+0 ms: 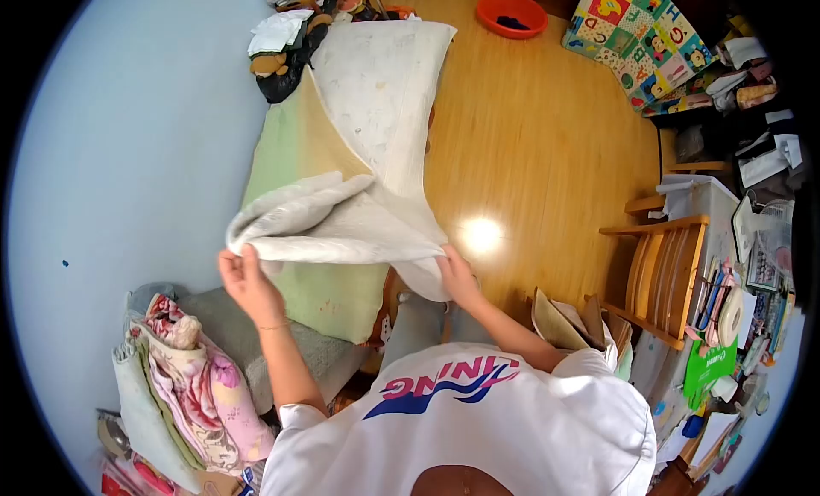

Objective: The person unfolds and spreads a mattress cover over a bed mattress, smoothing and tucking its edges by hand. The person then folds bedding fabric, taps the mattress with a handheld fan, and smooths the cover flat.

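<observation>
A pale grey-white cloth [342, 231] is stretched between my hands above the near end of a low bed or bench. My left hand [246, 274] is closed on its left corner, where a folded part bunches up. My right hand [455, 275] grips its right edge, beside the wooden floor. Beneath the cloth lies a green and tan cover [329, 295], and a white patterned sheet or pad [376, 86] stretches toward the far end. The cloth hides part of both.
Folded blankets [205, 385] are piled at the lower left. A wooden chair [666, 278] stands by a cluttered table at the right. Cardboard bags [581, 325] are near my right arm. A red basin [511, 16] sits on the floor [530, 137] at the far end.
</observation>
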